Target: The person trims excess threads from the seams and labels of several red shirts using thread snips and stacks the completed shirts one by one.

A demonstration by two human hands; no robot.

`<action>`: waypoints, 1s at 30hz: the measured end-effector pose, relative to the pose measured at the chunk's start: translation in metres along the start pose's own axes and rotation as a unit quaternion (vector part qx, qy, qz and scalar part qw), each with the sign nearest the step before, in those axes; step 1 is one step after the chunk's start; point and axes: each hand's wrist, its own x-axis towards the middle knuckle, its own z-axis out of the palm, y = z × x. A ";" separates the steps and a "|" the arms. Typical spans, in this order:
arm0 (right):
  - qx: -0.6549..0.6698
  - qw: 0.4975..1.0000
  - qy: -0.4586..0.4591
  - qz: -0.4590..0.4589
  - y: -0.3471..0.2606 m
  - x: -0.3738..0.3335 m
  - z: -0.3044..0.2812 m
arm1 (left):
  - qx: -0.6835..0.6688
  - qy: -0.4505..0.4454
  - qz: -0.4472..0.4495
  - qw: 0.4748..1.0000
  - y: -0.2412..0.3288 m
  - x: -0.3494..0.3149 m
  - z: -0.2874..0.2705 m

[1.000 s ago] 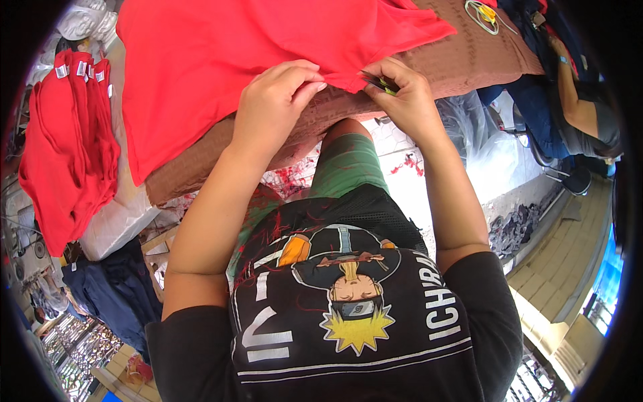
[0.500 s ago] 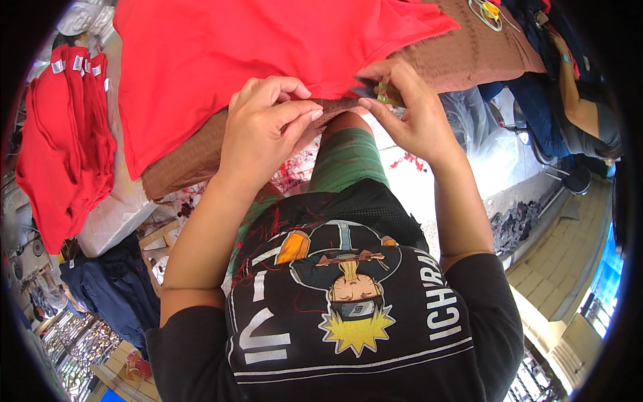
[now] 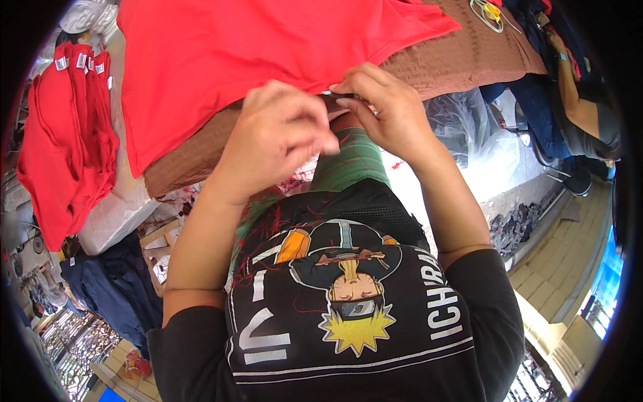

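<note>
A red garment (image 3: 268, 47) lies spread over the table in front of me, its near edge hanging by my hands. My right hand (image 3: 388, 110) is closed on small thread snips (image 3: 343, 96) at that edge; only a dark part shows between the fingertips. Just left of it, my left hand (image 3: 284, 134) is raised near the hem, smeared by motion. Whether its fingers hold anything cannot be made out.
Brown cloth (image 3: 479, 50) covers the table under the garment. Several red garments (image 3: 67, 147) hang at the left, above dark blue clothing (image 3: 114, 285). A yellow-and-white cord (image 3: 487, 15) lies far right. Another person's arm (image 3: 571, 87) shows at the right edge.
My right hand has shifted left and turned, so the snips are now mostly hidden. My left hand has moved slightly right and down from the hem, blurring.
</note>
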 end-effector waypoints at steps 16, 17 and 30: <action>0.198 0.962 0.052 0.183 0.004 0.001 -0.014 | 0.163 0.039 -0.027 0.985 -0.019 0.019 0.036; 0.248 0.945 0.035 0.209 0.002 0.002 -0.010 | 0.143 0.043 -0.039 0.988 -0.019 0.018 0.035; 0.254 0.953 -0.040 0.161 0.006 -0.001 0.002 | -0.116 0.093 -0.256 0.955 -0.019 0.012 0.032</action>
